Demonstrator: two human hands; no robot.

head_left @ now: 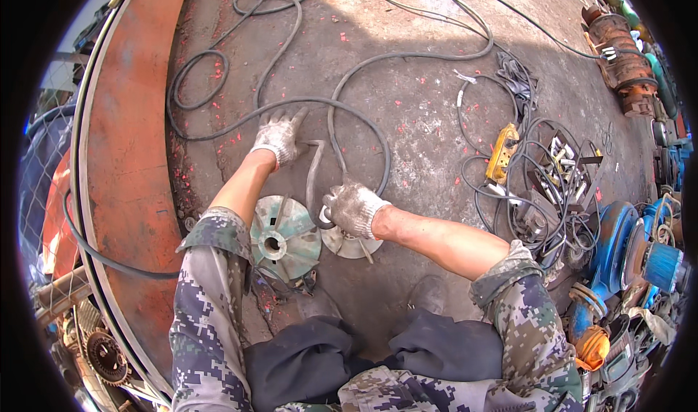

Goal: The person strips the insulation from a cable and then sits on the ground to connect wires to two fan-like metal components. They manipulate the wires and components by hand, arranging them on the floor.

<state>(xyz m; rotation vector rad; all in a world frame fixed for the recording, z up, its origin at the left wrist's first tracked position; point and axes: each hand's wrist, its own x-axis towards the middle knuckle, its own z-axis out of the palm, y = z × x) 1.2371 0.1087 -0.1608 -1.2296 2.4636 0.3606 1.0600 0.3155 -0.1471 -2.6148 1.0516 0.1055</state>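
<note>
My left hand point(280, 137) is gloved, its fingers spread over the floor beside a black cable point(230, 127) and the upper end of a bent grey metal bar point(314, 166). My right hand point(351, 207), also gloved, is closed at the bar's lower end, around a curved metal part. Below my hands lies a pale green finned disc point(294, 230) with a centre hole. A second pale disc point(352, 245) is partly hidden beneath my right hand. My boots show behind them.
A long rusty orange steel beam point(127, 194) runs along the left, with chain-link fence beyond. Right are a yellow power strip point(502, 152), tangled cables, a box of metal pieces point(563, 172), blue pump parts point(611, 245) and a rusty cylinder point(614, 45). Looped cables cross the concrete floor point(407, 121).
</note>
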